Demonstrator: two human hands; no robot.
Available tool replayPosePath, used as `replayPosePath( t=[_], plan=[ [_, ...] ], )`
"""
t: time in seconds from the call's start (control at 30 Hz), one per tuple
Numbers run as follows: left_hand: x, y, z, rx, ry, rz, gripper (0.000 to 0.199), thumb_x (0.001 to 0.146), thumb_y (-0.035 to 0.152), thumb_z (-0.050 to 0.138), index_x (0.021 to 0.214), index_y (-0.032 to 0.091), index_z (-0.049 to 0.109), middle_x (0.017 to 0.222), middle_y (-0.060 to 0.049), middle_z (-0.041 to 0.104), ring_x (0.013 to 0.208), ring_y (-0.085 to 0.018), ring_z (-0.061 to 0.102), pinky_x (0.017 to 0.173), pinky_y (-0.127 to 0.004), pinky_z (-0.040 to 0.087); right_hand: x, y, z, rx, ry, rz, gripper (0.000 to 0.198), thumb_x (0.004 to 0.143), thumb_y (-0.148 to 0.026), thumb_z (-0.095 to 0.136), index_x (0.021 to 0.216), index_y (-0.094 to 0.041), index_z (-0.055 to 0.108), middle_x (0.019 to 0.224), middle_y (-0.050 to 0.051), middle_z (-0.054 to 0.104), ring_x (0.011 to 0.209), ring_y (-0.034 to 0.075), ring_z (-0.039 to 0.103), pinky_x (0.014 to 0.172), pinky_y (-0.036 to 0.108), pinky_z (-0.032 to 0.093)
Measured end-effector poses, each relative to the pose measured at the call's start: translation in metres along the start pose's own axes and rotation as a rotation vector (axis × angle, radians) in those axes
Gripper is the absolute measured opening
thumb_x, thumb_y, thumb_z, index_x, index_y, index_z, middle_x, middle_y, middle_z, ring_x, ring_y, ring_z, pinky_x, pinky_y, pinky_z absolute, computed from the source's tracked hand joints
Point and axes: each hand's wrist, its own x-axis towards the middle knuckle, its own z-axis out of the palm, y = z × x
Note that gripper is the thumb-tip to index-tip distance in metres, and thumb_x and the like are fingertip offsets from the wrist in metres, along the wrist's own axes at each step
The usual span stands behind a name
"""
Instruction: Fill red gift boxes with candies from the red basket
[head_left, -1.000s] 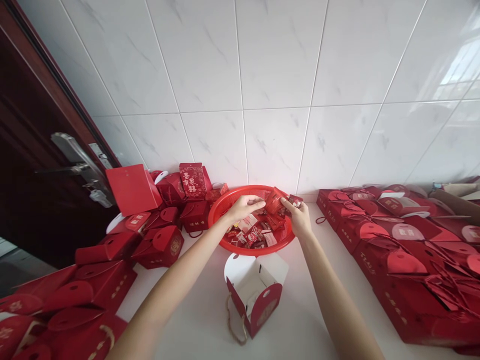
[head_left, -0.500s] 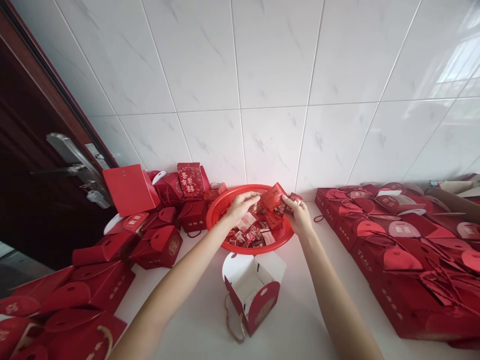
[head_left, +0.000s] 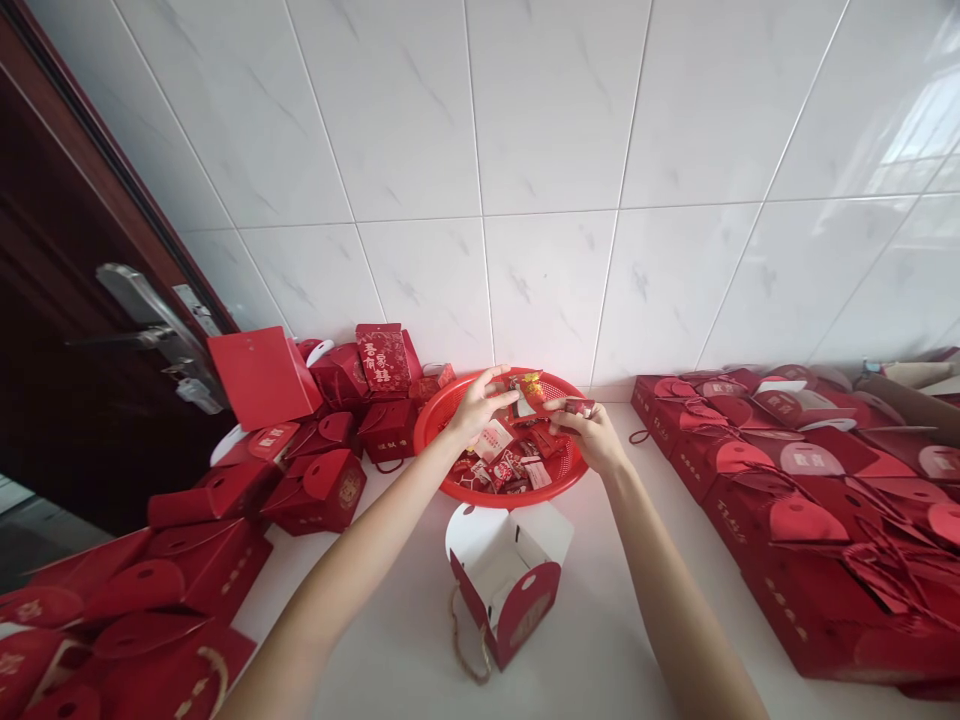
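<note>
Head view: red basket (head_left: 517, 498) rim curves below my hands; bare counter (head_left: 592, 600) between forearms, around an open box (head_left: 531, 610) nearer me. Right hand (head_left: 589, 432) pinches a packet (head_left: 579, 406) over the basket's right side, small, dark red. Left hand (head_left: 480, 408) curled, grip: can't tell.

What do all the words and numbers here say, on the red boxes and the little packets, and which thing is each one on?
"吾家有囍": on the upright patterned box.
Looks like "歡喜", but blurry: on a rounded flap at the left and several flaps at the right.
Too blurry: gold writing on the right-hand boxes and the open box.
Too small: print on the little packets in the basket.
I can't read any numbers.
</note>
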Motion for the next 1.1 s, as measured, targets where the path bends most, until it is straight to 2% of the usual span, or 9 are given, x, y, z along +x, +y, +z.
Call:
replayPosePath(
  t=[0.13, 0.27, 0.4, 0.5, 0.6, 0.7, 0.8, 0.93, 1.1],
  plan=[
    [-0.003, -0.002, -0.004, 0.086, -0.047, 0.087, 0.065, 0.072, 0.023, 0.080, 0.133, 0.025, 0.059, 0.128, -0.009, 0.064, 0.112, -0.026, 0.063, 0.101, -0.042, 0.050, 0.003, 0.002, 0.001, 0.075, 0.117, -0.027, 0.030, 0.057, -0.034, 0.085, 0.079, -0.019, 0.072, 0.066, -0.002, 0.065, 0.047, 0.008, 0.044, 0.050, 0.026, 0.038],
    [-0.006, -0.001, 0.000, 0.194, -0.137, 0.109, 0.068, 0.069, 0.024, 0.083, 0.133, 0.025, 0.060, 0.125, -0.009, 0.065, 0.108, -0.025, 0.064, 0.097, -0.040, 0.050, 0.001, 0.001, 0.006, -0.028, 0.128, -0.044, 0.038, 0.058, -0.044, 0.089, 0.077, -0.021, 0.066, 0.053, -0.007, 0.050, 0.048, 0.010, 0.043, 0.049, 0.026, 0.036],
    [-0.007, 0.002, 0.007, 0.219, -0.193, 0.106, 0.043, 0.068, 0.037, 0.084, 0.104, 0.017, 0.073, 0.101, -0.007, 0.072, 0.098, -0.024, 0.065, 0.090, -0.037, 0.050, -0.002, -0.002, 0.008, -0.075, 0.063, -0.046, 0.039, 0.055, -0.045, 0.090, 0.069, -0.022, 0.063, 0.054, -0.007, 0.046, 0.047, 0.008, 0.037, 0.046, 0.026, 0.030],
    [-0.007, 0.004, 0.009, 0.222, -0.235, 0.073, 0.037, 0.070, 0.048, 0.081, 0.081, 0.014, 0.073, 0.083, -0.005, 0.072, 0.086, -0.022, 0.065, 0.085, -0.036, 0.050, -0.003, -0.003, 0.009, -0.090, 0.055, -0.045, 0.039, 0.055, -0.044, 0.090, 0.066, -0.021, 0.060, 0.054, -0.008, 0.044, 0.047, 0.008, 0.036, 0.046, 0.025, 0.029],
    [-0.007, 0.003, 0.010, 0.197, -0.228, 0.073, 0.037, 0.069, 0.051, 0.082, 0.073, 0.015, 0.072, 0.076, -0.002, 0.069, 0.080, -0.019, 0.064, 0.082, -0.034, 0.049, -0.003, -0.002, 0.010, -0.090, 0.066, -0.032, 0.041, 0.056, -0.044, 0.090, 0.064, -0.021, 0.057, 0.051, -0.008, 0.043, 0.047, 0.008, 0.038, 0.047, 0.025, 0.031],
    [-0.005, 0.001, 0.011, 0.166, -0.209, 0.088, 0.037, 0.069, 0.052, 0.081, 0.072, 0.016, 0.071, 0.074, -0.001, 0.068, 0.078, -0.018, 0.062, 0.079, -0.031, 0.048, -0.001, -0.002, 0.009, -0.060, 0.090, -0.019, 0.039, 0.058, -0.044, 0.089, 0.075, -0.020, 0.063, 0.049, -0.008, 0.050, 0.044, 0.008, 0.041, 0.044, 0.024, 0.032],
    [0.002, 0.000, 0.011, 0.166, -0.094, 0.137, 0.037, 0.070, 0.051, 0.080, 0.073, 0.017, 0.068, 0.074, 0.000, 0.065, 0.076, -0.017, 0.060, 0.075, -0.029, 0.046, 0.002, -0.001, 0.006, 0.068, 0.223, -0.015, 0.037, 0.061, -0.043, 0.083, 0.081, -0.021, 0.062, 0.058, -0.003, 0.065, 0.042, 0.010, 0.048, 0.041, 0.023, 0.035],
    [0.011, 0.002, 0.008, 0.226, 0.079, 0.145, 0.034, 0.072, 0.049, 0.077, 0.071, 0.018, 0.063, 0.067, 0.001, 0.061, 0.070, -0.017, 0.056, 0.068, -0.029, 0.044, 0.008, 0.002, 0.000, 0.238, 0.350, 0.024, 0.022, 0.061, -0.036, 0.070, 0.066, -0.021, 0.055, 0.063, 0.003, 0.070, 0.044, 0.015, 0.059, 0.042, 0.026, 0.047],
    [0.018, 0.003, 0.006, 0.392, 0.011, 0.094, 0.028, 0.071, 0.044, 0.071, 0.068, 0.018, 0.060, 0.066, 0.001, 0.059, 0.068, -0.017, 0.055, 0.064, -0.027, 0.042, 0.010, 0.004, 0.000, 0.254, 0.368, 0.020, 0.011, 0.060, -0.030, 0.061, 0.062, -0.023, 0.053, 0.057, 0.002, 0.069, 0.047, 0.019, 0.063, 0.046, 0.031, 0.053]
  ],
)
